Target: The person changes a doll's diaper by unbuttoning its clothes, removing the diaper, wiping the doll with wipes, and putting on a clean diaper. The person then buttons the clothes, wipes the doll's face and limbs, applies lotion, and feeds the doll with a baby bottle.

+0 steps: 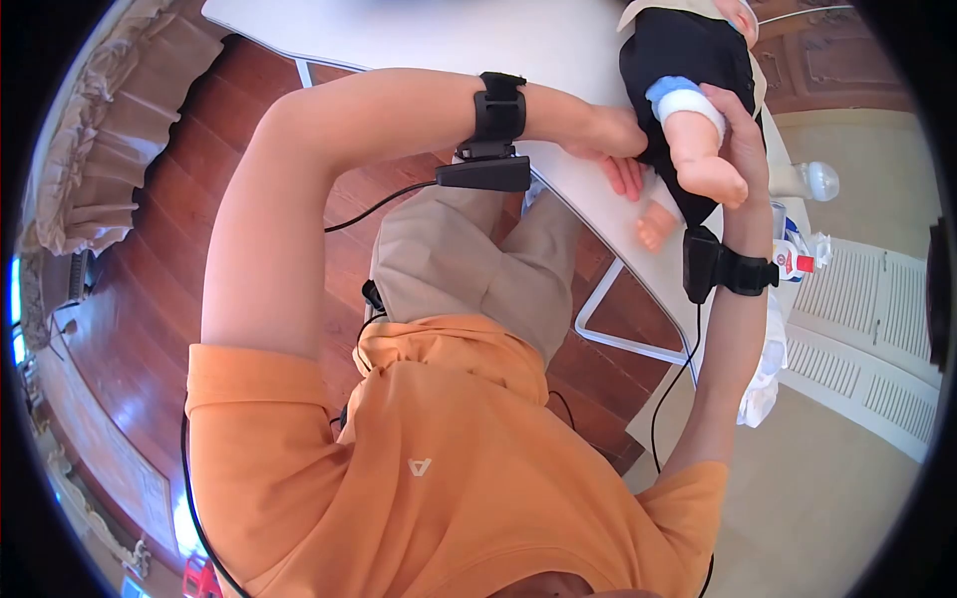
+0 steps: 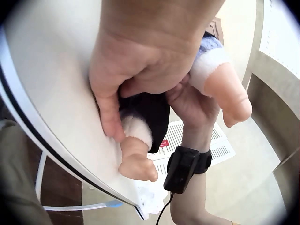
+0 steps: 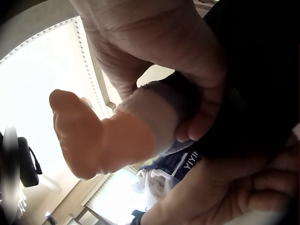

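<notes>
A baby doll in black trousers (image 1: 683, 50) lies at the right end of the white table (image 1: 429, 30). White cuffs with blue trim circle its ankles. Its upper foot (image 1: 710, 177) is raised toward me, and the other foot (image 1: 656, 227) hangs lower by the table edge. My right hand (image 1: 748, 145) holds the raised leg, with fingertips curled over the black cloth above the cuff (image 3: 154, 115). My left hand (image 2: 140, 61) grips the black cloth around the lower leg. Its fingers (image 2: 111, 119) come down beside that ankle's white cuff (image 2: 137, 131).
Beyond the right hand lie a clear bottle (image 1: 819, 181) and a white container with a red cap (image 1: 797, 263). White louvred panels (image 1: 847, 289) are at the right. The table's metal leg (image 1: 628, 344) stands near my knees. Thin black cables (image 1: 678, 384) run from both wrists.
</notes>
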Tool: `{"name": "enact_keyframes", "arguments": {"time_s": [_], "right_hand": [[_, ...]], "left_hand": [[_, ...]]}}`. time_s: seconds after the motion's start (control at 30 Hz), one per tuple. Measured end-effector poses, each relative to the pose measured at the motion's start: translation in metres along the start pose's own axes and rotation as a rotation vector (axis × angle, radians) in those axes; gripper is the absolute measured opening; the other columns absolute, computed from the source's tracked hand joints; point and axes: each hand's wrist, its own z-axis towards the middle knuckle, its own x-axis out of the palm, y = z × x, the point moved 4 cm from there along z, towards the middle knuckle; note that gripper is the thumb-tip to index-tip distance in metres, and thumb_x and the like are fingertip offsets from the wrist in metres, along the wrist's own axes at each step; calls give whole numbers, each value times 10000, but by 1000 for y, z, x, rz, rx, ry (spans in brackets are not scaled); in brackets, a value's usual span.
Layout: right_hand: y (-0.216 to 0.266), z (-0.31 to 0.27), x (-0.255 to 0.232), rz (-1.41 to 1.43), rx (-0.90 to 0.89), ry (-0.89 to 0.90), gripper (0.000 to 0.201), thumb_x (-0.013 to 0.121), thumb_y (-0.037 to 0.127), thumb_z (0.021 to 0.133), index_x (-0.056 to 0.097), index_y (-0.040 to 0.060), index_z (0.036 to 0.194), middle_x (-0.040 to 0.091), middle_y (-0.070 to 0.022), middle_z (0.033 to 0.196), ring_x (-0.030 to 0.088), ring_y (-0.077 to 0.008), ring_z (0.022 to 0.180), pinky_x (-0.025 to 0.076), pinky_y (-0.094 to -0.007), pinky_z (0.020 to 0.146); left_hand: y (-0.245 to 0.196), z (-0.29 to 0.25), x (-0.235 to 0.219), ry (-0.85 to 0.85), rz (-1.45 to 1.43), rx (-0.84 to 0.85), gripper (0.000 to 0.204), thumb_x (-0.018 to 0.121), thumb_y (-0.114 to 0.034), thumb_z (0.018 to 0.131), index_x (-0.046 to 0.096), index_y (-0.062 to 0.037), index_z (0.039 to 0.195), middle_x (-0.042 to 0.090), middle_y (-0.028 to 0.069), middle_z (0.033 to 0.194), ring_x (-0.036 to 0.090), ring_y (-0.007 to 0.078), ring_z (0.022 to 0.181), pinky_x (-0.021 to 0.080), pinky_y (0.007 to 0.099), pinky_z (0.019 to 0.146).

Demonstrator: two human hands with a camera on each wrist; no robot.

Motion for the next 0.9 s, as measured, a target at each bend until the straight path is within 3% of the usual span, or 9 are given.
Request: {"name": "enact_keyframes", "arguments": {"time_s": [0.17,0.3,0.4,0.43,0.5,0.6,0.7,0.8,0.9], "right_hand": [[-2,3,5,12,83,123,203,577,196,768,559,20,868,568,-55,843,555,-138,778,456,-269,675],[-11,6,9,-127,-103,37,217,626,189,750,533,8,825,570,-80,818,565,-146,733,464,-280,630],[-10,4,6,-159,-70,68,298,640,264,759,527,-2,833,570,-78,770,563,-121,640,457,-225,572],[-2,-6,11,-222,-68,27,293,638,262,762,535,-3,833,555,-67,724,544,-125,576,453,-232,540],[10,-18,-3,-326,-148,-159,294,629,260,767,541,-11,839,545,-60,695,529,-117,555,442,-229,503],[9,-26,-64,-323,-399,-481,275,597,256,787,551,-7,851,555,-58,685,528,-107,550,424,-210,459],[-33,-28,-102,-170,-218,-619,252,561,259,804,554,13,863,555,-45,717,526,-86,600,428,-211,495],[-64,-24,-114,-161,-53,-536,264,506,262,836,545,33,961,567,-49,827,551,-112,721,460,-256,629],[-68,-30,-73,227,-14,-394,324,468,284,859,507,36,1064,567,-61,952,556,-151,856,446,-290,772]], "left_hand": [[5,-9,-1,41,-28,-62,265,441,-179,852,476,33,1008,563,142,921,595,222,785,508,301,689],[6,-5,8,219,-51,111,329,530,-278,817,501,-39,1040,566,120,938,587,221,794,492,299,714],[-13,-28,32,-9,139,-7,481,422,-365,858,481,90,1004,562,186,905,588,252,804,491,316,728],[-4,-22,26,114,-116,-85,580,340,-396,877,453,167,961,562,229,895,592,277,808,499,328,732],[2,-8,19,-143,-180,-142,641,280,-432,884,452,183,938,564,251,890,599,291,786,515,335,712],[9,-1,15,-109,-172,-95,442,330,-243,872,452,178,932,565,253,868,605,299,751,532,335,662],[12,1,16,-58,-147,-61,307,355,-110,831,454,168,915,568,240,846,607,293,735,534,330,649],[3,-5,23,-67,-118,-60,237,372,-50,806,460,154,890,569,218,821,607,281,719,532,323,647],[5,-5,25,-85,-100,-62,205,388,-49,805,481,128,850,564,191,782,602,264,686,530,321,640]]}}
